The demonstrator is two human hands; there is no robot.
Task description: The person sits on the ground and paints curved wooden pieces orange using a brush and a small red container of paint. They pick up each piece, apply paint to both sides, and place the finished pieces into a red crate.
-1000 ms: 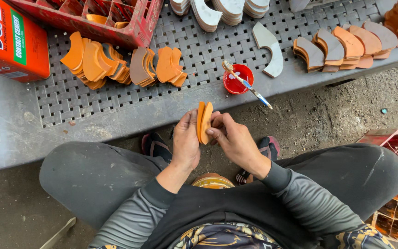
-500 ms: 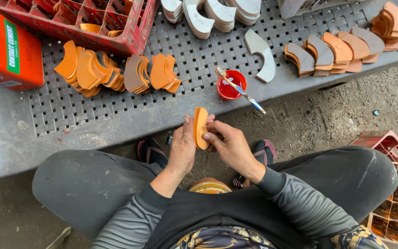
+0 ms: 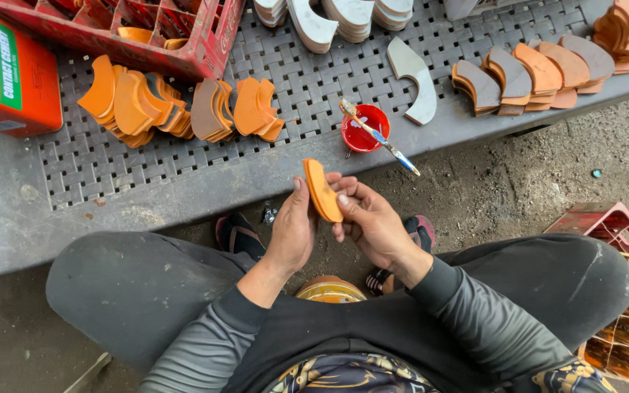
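Bench (image 3: 183, 182) of perforated grey metal spans the top, bearing stacks of orange curved pieces (image 3: 132, 102) and a small red cup (image 3: 364, 129) with a brush, while below it left hand (image 3: 293, 233) and right hand (image 3: 373, 222) together pinch an orange curved piece (image 3: 322, 191), seemingly upright.
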